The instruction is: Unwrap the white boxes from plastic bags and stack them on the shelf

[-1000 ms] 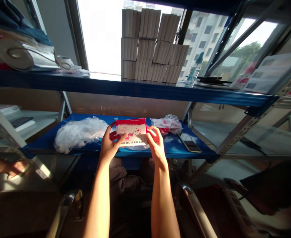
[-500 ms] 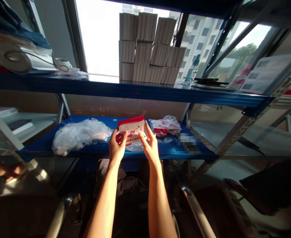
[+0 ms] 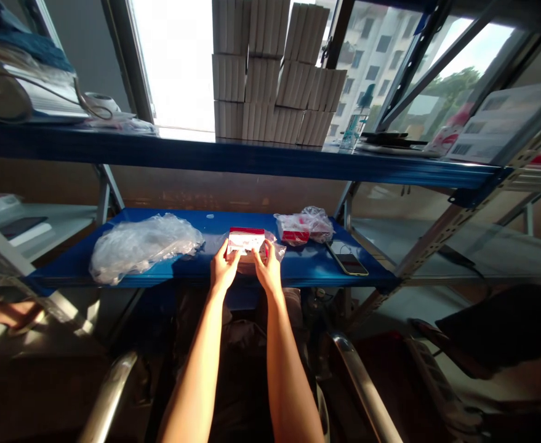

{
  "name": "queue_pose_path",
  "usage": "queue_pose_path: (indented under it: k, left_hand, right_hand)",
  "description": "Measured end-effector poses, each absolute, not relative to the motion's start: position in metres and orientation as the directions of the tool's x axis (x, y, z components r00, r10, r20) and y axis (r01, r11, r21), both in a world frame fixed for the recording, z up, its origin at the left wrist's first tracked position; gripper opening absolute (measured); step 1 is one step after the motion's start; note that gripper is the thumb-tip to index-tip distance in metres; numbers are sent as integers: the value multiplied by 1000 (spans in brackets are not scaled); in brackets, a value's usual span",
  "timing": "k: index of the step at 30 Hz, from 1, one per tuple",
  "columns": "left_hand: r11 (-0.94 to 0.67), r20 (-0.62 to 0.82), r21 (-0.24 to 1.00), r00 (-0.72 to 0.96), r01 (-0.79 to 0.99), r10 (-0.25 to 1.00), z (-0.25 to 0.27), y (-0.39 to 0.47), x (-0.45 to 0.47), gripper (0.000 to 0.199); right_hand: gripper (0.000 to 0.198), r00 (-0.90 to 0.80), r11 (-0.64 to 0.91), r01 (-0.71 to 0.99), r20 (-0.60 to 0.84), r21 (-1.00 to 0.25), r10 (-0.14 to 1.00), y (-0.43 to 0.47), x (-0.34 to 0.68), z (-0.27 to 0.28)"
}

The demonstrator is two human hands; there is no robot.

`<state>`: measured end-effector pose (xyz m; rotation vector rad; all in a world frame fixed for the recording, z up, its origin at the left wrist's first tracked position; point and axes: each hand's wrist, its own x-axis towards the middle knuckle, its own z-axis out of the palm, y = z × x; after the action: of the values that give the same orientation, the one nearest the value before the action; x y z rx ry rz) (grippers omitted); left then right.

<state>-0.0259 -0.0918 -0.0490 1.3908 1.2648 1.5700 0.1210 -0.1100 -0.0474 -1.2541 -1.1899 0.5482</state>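
Between my hands is a small red and white box (image 3: 246, 238), its printed face turned up toward me, low over the middle of the blue shelf (image 3: 215, 224). My left hand (image 3: 224, 268) grips its left side, thumb on the front. On its right side my right hand (image 3: 267, 266) holds it the same way. Clear plastic (image 3: 279, 250) shows around and under the box; whether the box rests on it or on something beneath, I cannot tell. The undersides of my fingers are hidden by the box.
Left on the shelf lies a heap of clear plastic bags (image 3: 143, 245). At right are a plastic-wrapped red and white box (image 3: 294, 234) and a phone (image 3: 348, 259). Stacked grey-white boxes (image 3: 270, 80) stand on the upper shelf (image 3: 270, 161). Another person's hand (image 3: 23, 314) shows far left.
Both hands have lowered the box toward the shelf, and it has gone from tilted to nearly level. The camera view has shifted slightly downward.
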Motion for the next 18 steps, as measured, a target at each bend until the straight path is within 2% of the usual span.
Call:
queue_pose_path:
  k: [3, 5, 8, 10, 11, 13, 15, 18]
  left_hand:
    - [-300, 333, 926, -125, 228, 935, -49, -93, -28, 59]
    - [-308, 374, 896, -169, 321, 912, -43, -95, -31, 46]
    - [-299, 485, 827, -335, 476, 808, -34, -96, -40, 28]
    - [-291, 539, 770, -335, 568, 773, -34, -95, -47, 22]
    - [-283, 537, 754, -308, 592, 785, -36, -93, -50, 21]
    - [-256, 480, 772, -269, 582, 835, -40, -92, -54, 21]
    - [-239, 440, 804, -273, 544, 856, -42, -92, -54, 17]
    - [-274, 468, 816, -304, 508, 829, -39, -94, -52, 12]
  right_hand:
    - [67, 321, 269, 377, 398, -886, 859, -106, 122, -54]
    - [62, 319, 259, 424, 410, -868, 855, -105, 124, -54]
    - [45, 454, 238, 534, 513, -811, 729, -105, 132, -50]
    - [37, 548, 159, 612, 561, -774, 621, -105, 140, -48]
    - [35, 570, 113, 629, 555, -769, 605, -104, 143, -48]
    - [37, 565, 76, 597, 486, -799, 667, -104, 149, -49]
    - [36, 523, 104, 506, 401, -856, 752, -104, 152, -50]
    - [34, 544, 173, 407, 390, -897, 743, -108, 150, -45]
